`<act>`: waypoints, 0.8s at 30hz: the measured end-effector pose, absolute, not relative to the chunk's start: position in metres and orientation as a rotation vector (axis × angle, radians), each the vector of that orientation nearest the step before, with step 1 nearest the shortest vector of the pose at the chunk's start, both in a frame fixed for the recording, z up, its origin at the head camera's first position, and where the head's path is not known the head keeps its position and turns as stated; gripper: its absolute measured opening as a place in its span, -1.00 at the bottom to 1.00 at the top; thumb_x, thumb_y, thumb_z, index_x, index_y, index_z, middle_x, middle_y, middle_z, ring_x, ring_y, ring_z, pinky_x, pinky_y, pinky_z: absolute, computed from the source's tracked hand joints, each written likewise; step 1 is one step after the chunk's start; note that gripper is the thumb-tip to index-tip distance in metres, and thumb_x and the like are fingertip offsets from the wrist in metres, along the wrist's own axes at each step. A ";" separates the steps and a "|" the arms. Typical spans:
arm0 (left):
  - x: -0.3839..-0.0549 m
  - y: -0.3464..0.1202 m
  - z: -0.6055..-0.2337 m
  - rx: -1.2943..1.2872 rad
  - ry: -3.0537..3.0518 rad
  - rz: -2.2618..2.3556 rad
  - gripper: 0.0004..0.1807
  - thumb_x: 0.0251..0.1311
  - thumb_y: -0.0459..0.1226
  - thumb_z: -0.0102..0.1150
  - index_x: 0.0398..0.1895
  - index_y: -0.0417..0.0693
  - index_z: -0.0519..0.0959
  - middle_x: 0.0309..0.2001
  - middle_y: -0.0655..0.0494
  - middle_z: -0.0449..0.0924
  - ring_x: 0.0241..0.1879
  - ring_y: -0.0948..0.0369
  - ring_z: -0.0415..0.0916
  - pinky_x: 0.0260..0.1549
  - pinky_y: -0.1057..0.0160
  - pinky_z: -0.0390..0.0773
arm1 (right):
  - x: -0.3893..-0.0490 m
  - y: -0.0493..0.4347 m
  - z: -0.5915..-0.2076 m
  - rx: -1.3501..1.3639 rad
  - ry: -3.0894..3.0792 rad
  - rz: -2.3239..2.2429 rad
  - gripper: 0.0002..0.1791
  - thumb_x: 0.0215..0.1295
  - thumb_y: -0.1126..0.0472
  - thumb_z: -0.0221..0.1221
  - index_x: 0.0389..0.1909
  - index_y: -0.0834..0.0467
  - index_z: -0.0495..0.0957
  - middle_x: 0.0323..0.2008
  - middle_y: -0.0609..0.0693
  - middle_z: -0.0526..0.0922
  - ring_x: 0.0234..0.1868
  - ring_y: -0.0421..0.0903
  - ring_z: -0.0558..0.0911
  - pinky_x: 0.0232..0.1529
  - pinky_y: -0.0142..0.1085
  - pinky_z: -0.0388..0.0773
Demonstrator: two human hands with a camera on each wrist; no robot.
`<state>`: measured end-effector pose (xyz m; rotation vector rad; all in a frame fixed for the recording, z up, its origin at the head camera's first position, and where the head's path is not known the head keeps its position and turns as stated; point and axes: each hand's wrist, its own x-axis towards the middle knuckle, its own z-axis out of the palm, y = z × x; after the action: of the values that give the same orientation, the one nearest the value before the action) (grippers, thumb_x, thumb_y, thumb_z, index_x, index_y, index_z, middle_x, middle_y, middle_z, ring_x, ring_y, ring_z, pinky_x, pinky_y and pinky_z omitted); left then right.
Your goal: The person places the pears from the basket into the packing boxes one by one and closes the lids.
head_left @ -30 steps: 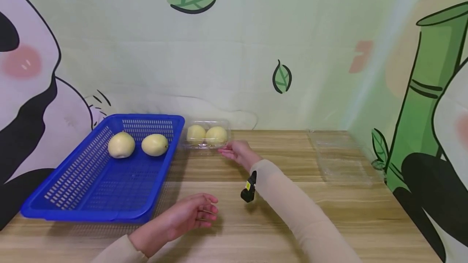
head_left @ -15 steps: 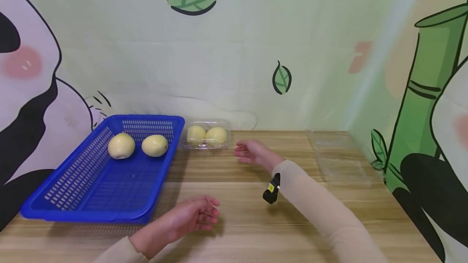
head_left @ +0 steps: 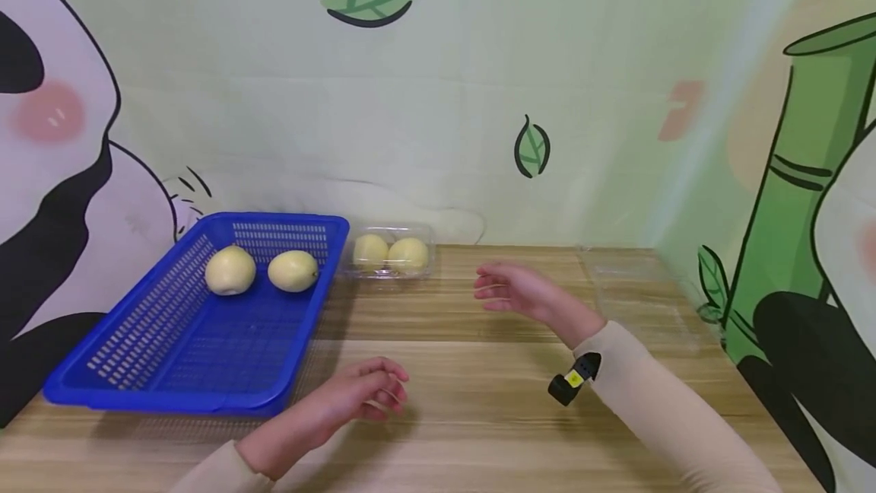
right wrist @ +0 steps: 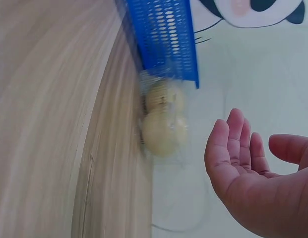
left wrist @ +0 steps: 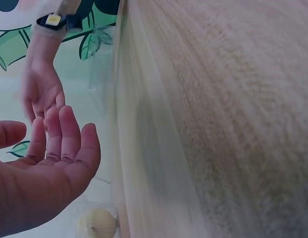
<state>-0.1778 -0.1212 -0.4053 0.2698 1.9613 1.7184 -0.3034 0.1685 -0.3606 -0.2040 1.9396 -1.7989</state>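
Note:
My left hand point(head_left: 356, 394) hovers over the front of the table with its fingers loosely bent and nothing in them. Farther back and to the right, my right hand point(head_left: 516, 291) is raised above the wood, fingers relaxed, also holding nothing. To its left, by the wall, a clear plastic box point(head_left: 393, 274) contains two pale yellow round fruits point(head_left: 408, 256). Beside that box a blue basket point(head_left: 171, 402) holds two more such fruits, one rounder point(head_left: 230, 271) and one more oval point(head_left: 293, 271). In the right wrist view the boxed fruits point(right wrist: 161, 134) appear beyond the right hand's fingers.
Another clear plastic container point(head_left: 639, 295) lies at the back right of the wooden table point(head_left: 472, 432). A cloth backdrop point(head_left: 438, 97) with printed pandas, leaves and bamboo hangs along the table's back edge. A small black camera point(head_left: 573, 380) is strapped to my right wrist.
My right hand has drawn back from the plastic box, moving right across the table. The left hand stays nearly in place. The box and fruits have kept their places.

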 end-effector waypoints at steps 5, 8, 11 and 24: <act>-0.176 -0.120 -0.402 0.296 2.042 1.675 -0.64 0.38 -0.28 -0.04 0.07 -0.41 0.46 -0.27 0.19 0.62 -0.26 0.33 0.60 -0.24 0.32 0.59 | -0.275 0.189 -0.357 -0.263 1.951 -1.856 -0.81 0.63 0.20 -0.16 -0.09 0.11 0.43 -0.27 -0.18 0.62 -0.21 -0.29 0.68 -0.09 -0.43 0.68; -0.173 -0.119 -0.402 0.335 2.077 1.651 -0.63 0.38 -0.29 -0.04 0.07 -0.46 0.45 -0.24 0.14 0.64 -0.27 0.31 0.58 -0.23 0.29 0.58 | -0.253 0.208 -0.359 -0.244 1.934 -1.927 -0.82 0.63 0.19 -0.14 -0.13 0.03 0.46 -0.29 -0.22 0.64 -0.22 -0.31 0.69 -0.11 -0.43 0.68; -0.170 -0.121 -0.402 0.370 2.111 1.634 -0.62 0.38 -0.29 -0.04 0.06 -0.48 0.45 -0.20 0.02 0.65 -0.26 0.29 0.58 -0.21 0.24 0.60 | -0.232 0.232 -0.364 -0.233 1.911 -1.992 -0.79 0.63 0.19 -0.13 -0.15 -0.03 0.48 -0.30 -0.25 0.65 -0.22 -0.32 0.69 -0.10 -0.42 0.69; -0.162 -0.132 -0.398 0.427 2.219 1.576 -0.68 0.39 -0.32 -0.05 0.05 -0.40 0.49 -0.10 -0.30 0.62 -0.20 0.24 0.56 -0.21 0.23 0.54 | -0.182 0.326 -0.383 -0.337 1.751 -2.185 -0.59 0.68 0.24 -0.26 -0.11 -0.05 0.59 -0.18 -0.21 0.71 -0.13 -0.29 0.71 -0.03 -0.40 0.71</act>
<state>-0.1622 -0.1320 -0.3979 0.4271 2.2188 1.5761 -0.1823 0.3260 -0.3830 -0.3371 1.7513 -2.1847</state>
